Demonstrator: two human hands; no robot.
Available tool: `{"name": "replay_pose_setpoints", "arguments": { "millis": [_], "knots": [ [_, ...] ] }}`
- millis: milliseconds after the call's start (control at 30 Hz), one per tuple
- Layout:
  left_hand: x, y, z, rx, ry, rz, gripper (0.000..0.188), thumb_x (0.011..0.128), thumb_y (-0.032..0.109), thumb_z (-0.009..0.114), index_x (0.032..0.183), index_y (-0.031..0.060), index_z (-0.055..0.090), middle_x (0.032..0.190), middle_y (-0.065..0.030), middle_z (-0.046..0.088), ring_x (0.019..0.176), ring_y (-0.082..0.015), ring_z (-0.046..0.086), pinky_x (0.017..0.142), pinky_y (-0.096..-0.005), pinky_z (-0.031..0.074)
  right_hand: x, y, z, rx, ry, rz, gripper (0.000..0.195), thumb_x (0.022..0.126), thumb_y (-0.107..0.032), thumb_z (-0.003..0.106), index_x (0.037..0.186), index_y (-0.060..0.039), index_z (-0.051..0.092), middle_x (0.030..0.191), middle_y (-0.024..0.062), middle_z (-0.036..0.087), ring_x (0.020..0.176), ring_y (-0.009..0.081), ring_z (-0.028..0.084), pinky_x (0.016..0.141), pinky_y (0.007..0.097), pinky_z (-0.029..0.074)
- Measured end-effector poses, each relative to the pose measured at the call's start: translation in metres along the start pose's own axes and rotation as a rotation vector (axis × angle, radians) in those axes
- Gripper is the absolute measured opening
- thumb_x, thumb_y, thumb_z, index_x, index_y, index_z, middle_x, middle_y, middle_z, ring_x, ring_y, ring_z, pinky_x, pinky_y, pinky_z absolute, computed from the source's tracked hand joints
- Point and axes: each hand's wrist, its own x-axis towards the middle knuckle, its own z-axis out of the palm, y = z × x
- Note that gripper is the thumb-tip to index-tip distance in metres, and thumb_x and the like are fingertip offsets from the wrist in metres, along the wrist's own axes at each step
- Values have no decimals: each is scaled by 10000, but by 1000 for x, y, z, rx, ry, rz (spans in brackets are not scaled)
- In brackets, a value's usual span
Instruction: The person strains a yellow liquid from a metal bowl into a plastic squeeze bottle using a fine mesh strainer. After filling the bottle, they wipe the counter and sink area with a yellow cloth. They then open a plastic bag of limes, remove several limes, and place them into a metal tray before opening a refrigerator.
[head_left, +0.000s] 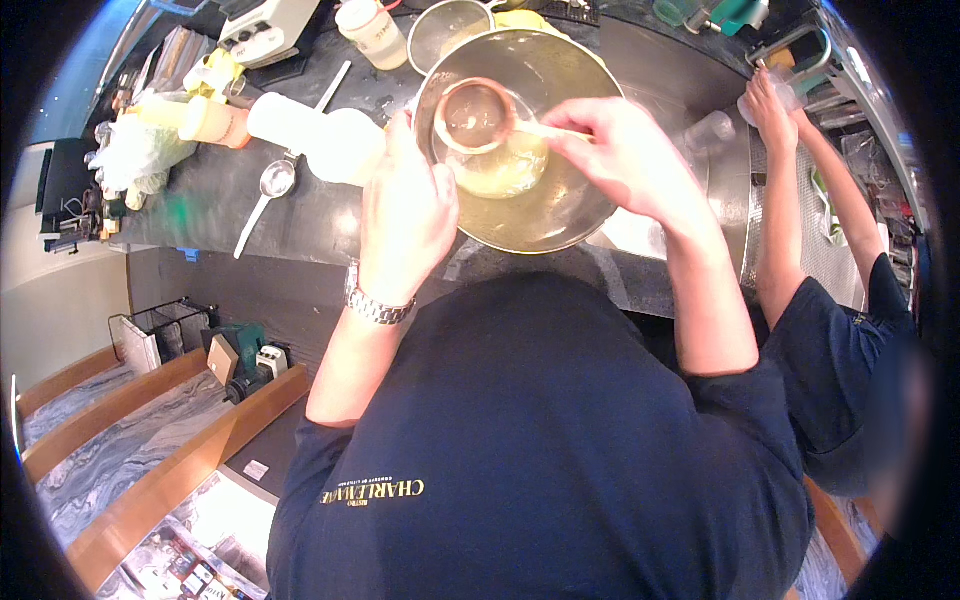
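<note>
A large metal mixing bowl is tilted on the counter before me. My left hand, with a metal-band watch at its wrist, grips the bowl's left rim. Pinched by its handle in my right hand is a round copper-coloured ladle or measuring cup. The cup hangs inside the bowl, over a pool of pale yellow liquid. Whether its base touches the liquid, I cannot tell. Left of the bowl is a white container, partly behind my left hand. A long-handled measuring spoon lies further left.
Beyond the bowl stand a strainer and a lidded plastic container bearing writing. A kitchen scale and an orange-toned container are at left. At the right-hand sink, a co-worker's hands hold a clear plastic cup.
</note>
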Motion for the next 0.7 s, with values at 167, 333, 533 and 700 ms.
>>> {"name": "replay_pose_setpoints", "arguments": {
  "millis": [167,333,533,700],
  "knots": [
    [-2,-11,0,-9,19,35,569,874,44,548,1362,-202,388,1255,-419,547,1176,-488,589,1021,-482,472,-27,1,-9,140,54,138,240,934,-175,663,1070,12,729,821,66,709,732,102,601,687,285,498],
    [-4,-10,-3,-81,22,-17,576,867,48,542,1364,-195,385,1241,-406,558,1158,-499,592,997,-493,487,-40,9,-21,124,66,208,228,910,-160,681,1061,2,737,854,122,742,742,124,648,721,309,526],
    [-12,-9,-5,-205,42,-54,610,869,79,569,1397,-148,368,1232,-367,577,1112,-490,615,958,-492,501,-47,26,-14,191,119,178,190,920,-83,693,1073,21,735,825,9,676,731,48,553,666,240,455],
    [-19,-13,-5,-271,52,-143,624,877,113,598,1408,-124,372,1225,-337,597,1089,-459,638,951,-462,507,-50,30,-13,295,135,250,169,944,-62,690,1082,29,729,807,-49,641,702,13,494,621,196,407]
  ]
}}
